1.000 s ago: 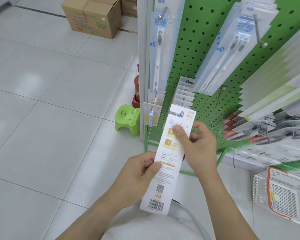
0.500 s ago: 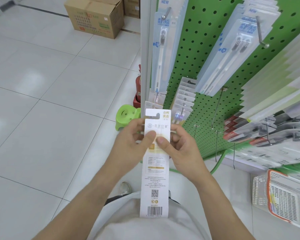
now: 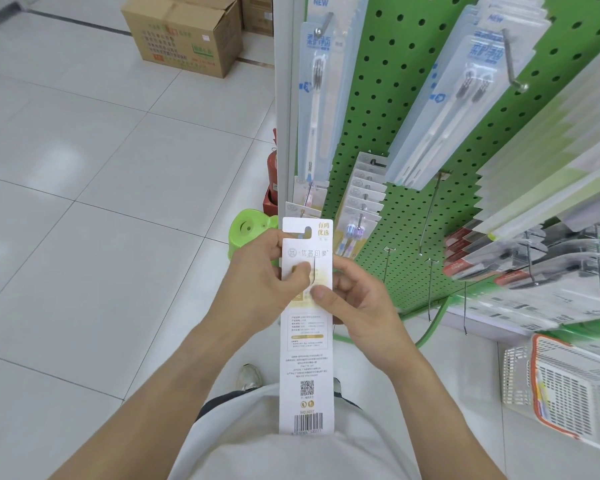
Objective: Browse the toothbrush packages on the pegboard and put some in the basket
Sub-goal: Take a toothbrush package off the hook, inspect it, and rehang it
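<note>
Holding one toothbrush package (image 3: 307, 327) upright between both hands, the person stands before the green pegboard (image 3: 409, 140) with the printed back of the card facing the camera. The left hand (image 3: 257, 289) grips the package's upper left edge, thumb pressed on the card face; the right hand (image 3: 355, 306) grips the upper right edge, thumb likewise on the face. Both hands are closed on the package near its top, just below the hang slot.

Change noted: one second ago the package was tilted, with the left hand at its middle and the right hand higher. It is now vertical and centred in front of the body, and the left hand has moved up to sit level with the right. Half a second ago the arrangement was nearly the same as now, so the hold has settled.

Assessment: the package is off its hook and being read, barcode end hanging low over the person's shirt. It is not in the basket (image 3: 565, 393), which sits well apart at lower right, below the shelving. Other packages (image 3: 362, 202) remain hung on the pegs just beyond the held one. The browsing step appears in hand; the placing step is not yet done. Transfer would call for a carry rightward and downward to the basket.
</note>
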